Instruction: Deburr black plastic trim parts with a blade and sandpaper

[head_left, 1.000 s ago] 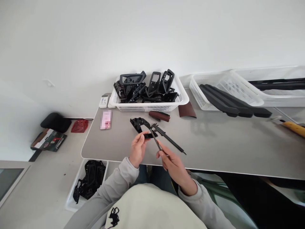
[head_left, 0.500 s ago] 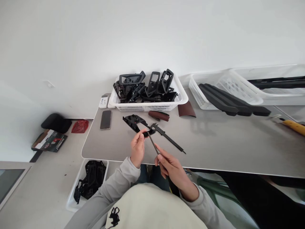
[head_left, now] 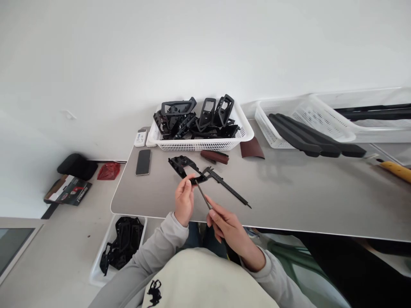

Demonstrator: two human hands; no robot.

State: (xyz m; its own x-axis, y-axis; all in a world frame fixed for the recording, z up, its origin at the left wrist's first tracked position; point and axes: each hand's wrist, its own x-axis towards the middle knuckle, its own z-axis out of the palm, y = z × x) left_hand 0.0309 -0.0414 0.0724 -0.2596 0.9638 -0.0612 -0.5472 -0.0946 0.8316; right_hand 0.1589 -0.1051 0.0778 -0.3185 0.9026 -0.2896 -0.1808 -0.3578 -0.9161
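My left hand pinches the near end of a black plastic trim part, a bezel-like frame with a large opening, held over the table's front half. Closed around a thin rod-shaped tool, which looks like a file, is my right hand. The tool's tip touches or nearly touches the part's near edge, beside my left fingertips. Its handle is mostly hidden in my palm. Just right of the part lies a dark caliper. Behind it rests a folded brown strip, perhaps sandpaper.
A white basket heaped with similar black parts stands at the back. A brown sheet and a phone lie on the table. Long black pieces overhang another basket. Below left, a white bin holds more parts.
The tool and my right hand have shifted slightly left, its tip moving along the part's near edge. The part has turned a little; my left hand keeps its grip.
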